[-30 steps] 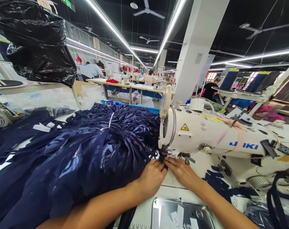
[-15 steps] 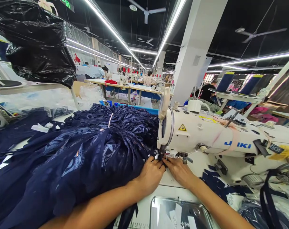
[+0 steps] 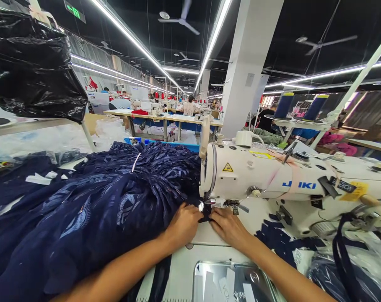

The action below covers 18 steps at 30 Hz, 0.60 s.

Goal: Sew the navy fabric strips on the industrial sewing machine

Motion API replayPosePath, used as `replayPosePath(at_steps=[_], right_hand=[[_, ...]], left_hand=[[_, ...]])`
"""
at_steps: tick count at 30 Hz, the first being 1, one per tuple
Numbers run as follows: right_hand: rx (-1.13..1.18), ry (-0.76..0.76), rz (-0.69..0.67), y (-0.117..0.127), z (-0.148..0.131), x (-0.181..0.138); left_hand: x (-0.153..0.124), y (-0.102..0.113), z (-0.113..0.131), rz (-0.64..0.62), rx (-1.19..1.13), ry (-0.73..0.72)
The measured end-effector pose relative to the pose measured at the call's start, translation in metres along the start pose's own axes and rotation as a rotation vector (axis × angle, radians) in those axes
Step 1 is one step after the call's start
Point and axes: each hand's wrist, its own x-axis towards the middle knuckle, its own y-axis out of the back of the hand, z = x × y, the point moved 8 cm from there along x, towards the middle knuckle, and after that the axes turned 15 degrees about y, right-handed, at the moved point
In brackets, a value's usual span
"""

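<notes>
A white sewing machine (image 3: 259, 167) stands on the right, its needle area low at its left end. Just left of the needle, my left hand (image 3: 184, 224) has its fingers curled on the edge of a navy garment (image 3: 115, 247). My right hand (image 3: 229, 224) is in front of the needle area, fingers bent and pressing on a dark piece of that cloth. A short stretch of navy cloth (image 3: 205, 216) shows between my hands. Beside it is a small white piece (image 3: 200, 206), perhaps a label. My fingertips are partly hidden by cloth and machine.
A tied bundle of navy garments (image 3: 152, 167) fills the left. In front lies a metal tray (image 3: 206, 268) with white labels. Navy scraps (image 3: 275, 239) and a plastic bag (image 3: 335, 272) lie right. Thread cones (image 3: 284, 105) stand behind, and a black plastic bag (image 3: 36, 67) hangs upper left.
My hands have moved slightly apart, and cloth now shows between them where the fingers nearly met. The whole view has shifted, so the machine appears further left.
</notes>
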Motion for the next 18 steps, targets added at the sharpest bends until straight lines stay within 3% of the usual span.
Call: replayPosePath(at_steps=[5, 11, 15, 18], right_hand=[[0.051, -0.117, 0.035, -0.009, 0.01, -0.002], [0.23, -0.225, 0.132, -0.007, 0.024, -0.007], [0.397, -0.129, 0.192, -0.004, 0.025, -0.01], [0.381, 0.013, 0.184, 0.003, 0.016, -0.011]], left_hand=[[-0.001, -0.004, 0.01, -0.011, 0.067, -0.103], [-0.008, -0.009, 0.011, -0.035, 0.158, -0.131], [-0.008, -0.012, 0.009, -0.033, 0.146, -0.12], [-0.005, -0.012, 0.007, -0.046, 0.127, -0.106]])
